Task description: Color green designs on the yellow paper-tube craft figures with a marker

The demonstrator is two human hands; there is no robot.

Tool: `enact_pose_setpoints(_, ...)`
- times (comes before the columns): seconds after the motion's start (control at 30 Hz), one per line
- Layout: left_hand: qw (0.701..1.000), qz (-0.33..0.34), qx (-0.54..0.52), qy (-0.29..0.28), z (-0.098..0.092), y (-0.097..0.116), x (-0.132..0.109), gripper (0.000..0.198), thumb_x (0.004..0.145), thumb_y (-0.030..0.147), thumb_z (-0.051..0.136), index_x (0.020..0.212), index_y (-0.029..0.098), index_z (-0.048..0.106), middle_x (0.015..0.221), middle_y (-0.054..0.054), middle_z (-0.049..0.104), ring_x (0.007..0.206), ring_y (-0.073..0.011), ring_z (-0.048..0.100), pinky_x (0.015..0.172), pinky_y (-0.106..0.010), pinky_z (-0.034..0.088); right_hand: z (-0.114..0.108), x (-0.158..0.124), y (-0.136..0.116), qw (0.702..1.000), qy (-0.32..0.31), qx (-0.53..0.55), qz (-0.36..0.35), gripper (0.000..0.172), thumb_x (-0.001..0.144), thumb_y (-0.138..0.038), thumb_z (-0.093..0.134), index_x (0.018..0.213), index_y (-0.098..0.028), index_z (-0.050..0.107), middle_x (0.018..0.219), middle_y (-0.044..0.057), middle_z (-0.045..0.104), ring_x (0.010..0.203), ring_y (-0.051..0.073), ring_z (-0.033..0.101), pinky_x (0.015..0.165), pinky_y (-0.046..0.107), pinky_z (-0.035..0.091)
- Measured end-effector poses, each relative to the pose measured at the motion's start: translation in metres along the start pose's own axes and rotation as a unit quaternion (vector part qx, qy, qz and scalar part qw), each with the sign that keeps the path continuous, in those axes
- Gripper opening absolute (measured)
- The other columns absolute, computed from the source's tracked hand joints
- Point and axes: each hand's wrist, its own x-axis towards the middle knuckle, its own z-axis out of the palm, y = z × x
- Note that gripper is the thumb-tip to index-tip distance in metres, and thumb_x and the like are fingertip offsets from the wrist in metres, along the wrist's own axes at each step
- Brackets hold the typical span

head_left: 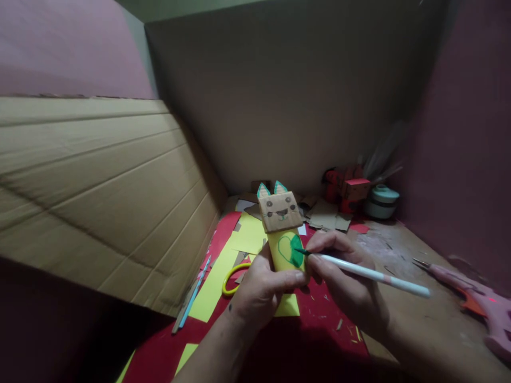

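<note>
My left hand (261,290) is wrapped round the lower end of a cardboard cat figure (281,213) with a brown head, two green-tipped ears, a drawn face and a yellow body. My right hand (345,276) is closed on a white paintbrush (375,275) in a writing grip. The brush's green tip touches a heart outline (290,250) on the yellow body; the right half of the heart is filled with green.
Red and yellow paper sheets (223,271) lie under the hands, with yellow-handled scissors (231,279). Large cardboard panels (99,197) stand at the left and back. Cardboard scraps, a small red box (355,189) and a teal-lidded pot (382,201) lie behind. A pink glue gun (475,300) rests at right.
</note>
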Motion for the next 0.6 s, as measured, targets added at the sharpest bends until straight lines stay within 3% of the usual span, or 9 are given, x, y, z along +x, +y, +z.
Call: enact_pose_setpoints(0.6,0.999,-0.002,0.033,0.004,-0.0012,-0.0003,-0.0031,0.051,0.062,0.016,0.093,0.109,0.014,0.071,0.086,-0.004,0.075,0.075,-0.0162,0.067,0.067,-0.025,0.055,-0.0009,0.0011,0.0063,0.996,0.0,0.026,0.081,0.008,0.093,-0.026,0.075,0.089,-0.024,0.068,0.063,-0.006,0.061,0.056,0.01,0.05,0.051,0.02,0.04)
